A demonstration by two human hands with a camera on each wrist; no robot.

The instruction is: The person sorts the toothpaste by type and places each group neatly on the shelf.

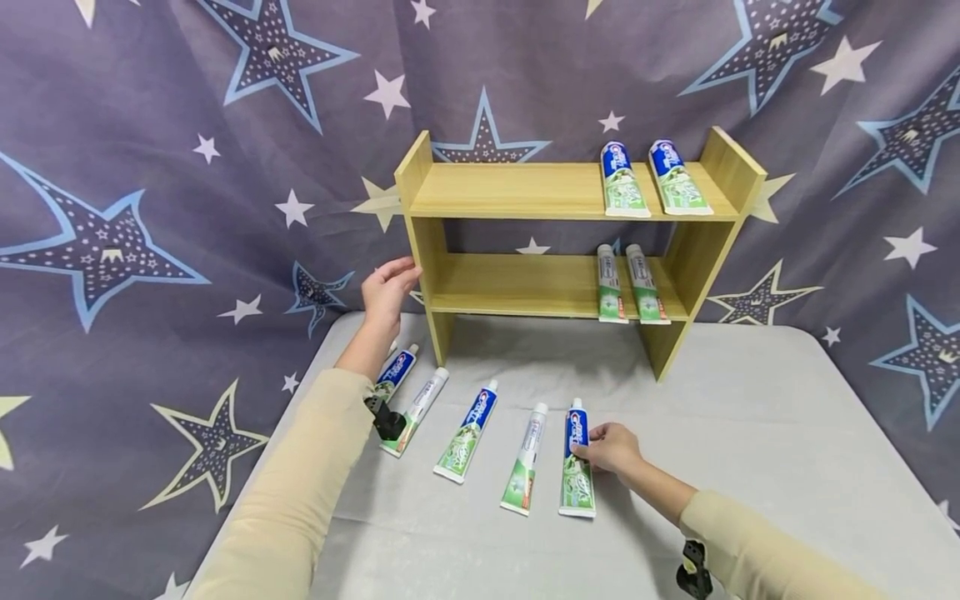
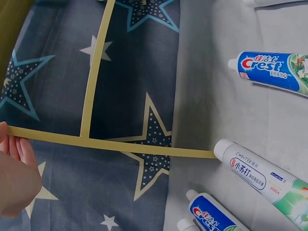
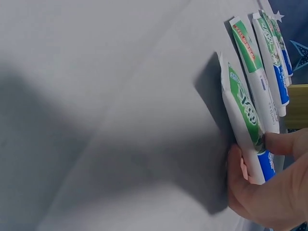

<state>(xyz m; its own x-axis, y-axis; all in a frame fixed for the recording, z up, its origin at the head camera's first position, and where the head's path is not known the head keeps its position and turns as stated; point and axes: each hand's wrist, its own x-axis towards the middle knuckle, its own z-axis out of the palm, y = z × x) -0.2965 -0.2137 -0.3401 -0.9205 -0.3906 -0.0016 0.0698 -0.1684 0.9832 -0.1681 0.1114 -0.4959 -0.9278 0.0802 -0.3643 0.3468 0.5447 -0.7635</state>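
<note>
My right hand (image 1: 611,448) pinches a blue, white and green Crest toothpaste tube (image 1: 577,479) at the table's front right. In the right wrist view, thumb and fingers grip opposite edges of this tube (image 3: 243,108). My left hand (image 1: 390,292) rests its fingertips against the left side panel (image 1: 427,275) of a wooden two-tier shelf (image 1: 510,192). The left wrist view shows the left hand (image 2: 19,178) at that panel's front edge. Left of the gripped tube lie a white-green tube (image 1: 523,462), a Crest tube (image 1: 467,433) and another white-green tube (image 1: 422,408).
Two Crest tubes (image 1: 618,179) lie on the shelf's upper board at the right. Below them, two white-green tubes (image 1: 611,287) lie on the lower board. Another Crest tube (image 1: 397,371) is partly hidden by the left arm. A star-patterned curtain (image 1: 187,167) hangs behind the grey-covered table (image 1: 787,433).
</note>
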